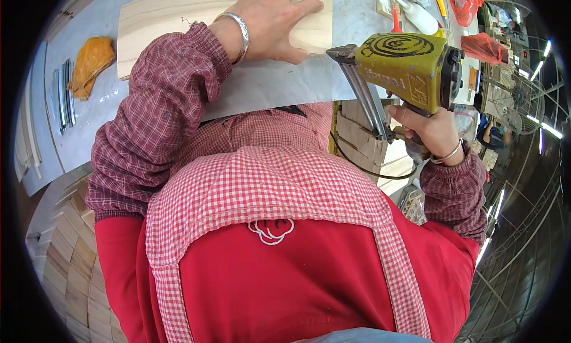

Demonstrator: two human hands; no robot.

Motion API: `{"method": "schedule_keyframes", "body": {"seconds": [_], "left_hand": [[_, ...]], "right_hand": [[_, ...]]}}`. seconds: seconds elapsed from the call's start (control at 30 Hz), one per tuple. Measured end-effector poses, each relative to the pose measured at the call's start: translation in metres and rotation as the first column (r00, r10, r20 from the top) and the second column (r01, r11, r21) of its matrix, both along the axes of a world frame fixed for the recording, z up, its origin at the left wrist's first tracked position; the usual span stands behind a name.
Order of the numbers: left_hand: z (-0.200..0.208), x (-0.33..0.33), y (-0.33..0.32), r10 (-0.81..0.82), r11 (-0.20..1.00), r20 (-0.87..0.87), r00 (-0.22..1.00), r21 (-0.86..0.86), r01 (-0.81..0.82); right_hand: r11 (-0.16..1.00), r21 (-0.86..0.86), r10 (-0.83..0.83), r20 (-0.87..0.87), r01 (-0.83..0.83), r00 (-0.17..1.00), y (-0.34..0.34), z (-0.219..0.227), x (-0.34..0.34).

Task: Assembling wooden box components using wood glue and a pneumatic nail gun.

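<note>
A pale wooden board (172, 30) lies on the grey metal-topped table (262, 87) in front of me. My left hand (270, 24) rests flat on the board with fingers and thumb spread, near its right end. In my right hand (433, 129) is a yellow-green pneumatic nail gun (401, 66), gripped by its handle. The gun's nose is just off the board's right end, beside the left hand's thumb, with its silver magazine slanting down toward me. The far edge of the board is cut off by the picture's top.
An orange-brown cloth (92, 63) and strips of metal staples or nails (64, 96) lie at the left. A white squeeze bottle (418, 16) with a red tip and red plastic bags (465, 4) are at the far right. Stacked wood (68, 254) stands lower left; a dark hose (380, 175) hangs below the gun.
</note>
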State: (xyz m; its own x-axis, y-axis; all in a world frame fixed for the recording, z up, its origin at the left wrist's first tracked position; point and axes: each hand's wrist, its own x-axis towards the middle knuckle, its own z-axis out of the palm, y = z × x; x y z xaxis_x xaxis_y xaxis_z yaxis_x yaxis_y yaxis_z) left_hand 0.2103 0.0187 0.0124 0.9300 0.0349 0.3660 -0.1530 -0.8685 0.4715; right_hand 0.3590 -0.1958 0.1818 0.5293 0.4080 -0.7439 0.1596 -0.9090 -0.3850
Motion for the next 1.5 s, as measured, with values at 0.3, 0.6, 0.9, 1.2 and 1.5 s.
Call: {"method": "schedule_keyframes", "body": {"seconds": [0.3, 0.6, 0.9, 1.2, 1.5], "left_hand": [[0.01, -0.021, 0.008, 0.078, 0.992, -0.079, 0.994, 0.102, -0.07], [0.036, -0.115, 0.065, 0.156, 0.982, -0.26, 0.953, 0.141, -0.122], [0.045, -0.109, 0.065, 0.107, 0.966, -0.466, 0.879, -0.16, -0.202], [0.043, -0.091, 0.059, 0.127, 0.974, -0.243, 0.962, -0.154, -0.168], [0.046, -0.088, 0.049, 0.056, 0.923, -0.245, 0.968, -0.356, -0.144]], "right_hand": [[0.994, 0.107, 0.0, -0.012, 0.001, 1.0, 0.003, -0.004, -0.005], [0.993, 0.119, -0.018, 0.025, 0.015, 1.0, -0.006, -0.003, -0.002], [0.988, 0.146, -0.056, -0.014, 0.058, 0.998, 0.0, -0.002, -0.007], [0.974, 0.226, 0.041, -0.102, -0.017, 0.994, 0.029, 0.009, -0.038], [0.933, 0.355, 0.101, -0.082, -0.065, 0.992, 0.03, 0.011, -0.053]]}}
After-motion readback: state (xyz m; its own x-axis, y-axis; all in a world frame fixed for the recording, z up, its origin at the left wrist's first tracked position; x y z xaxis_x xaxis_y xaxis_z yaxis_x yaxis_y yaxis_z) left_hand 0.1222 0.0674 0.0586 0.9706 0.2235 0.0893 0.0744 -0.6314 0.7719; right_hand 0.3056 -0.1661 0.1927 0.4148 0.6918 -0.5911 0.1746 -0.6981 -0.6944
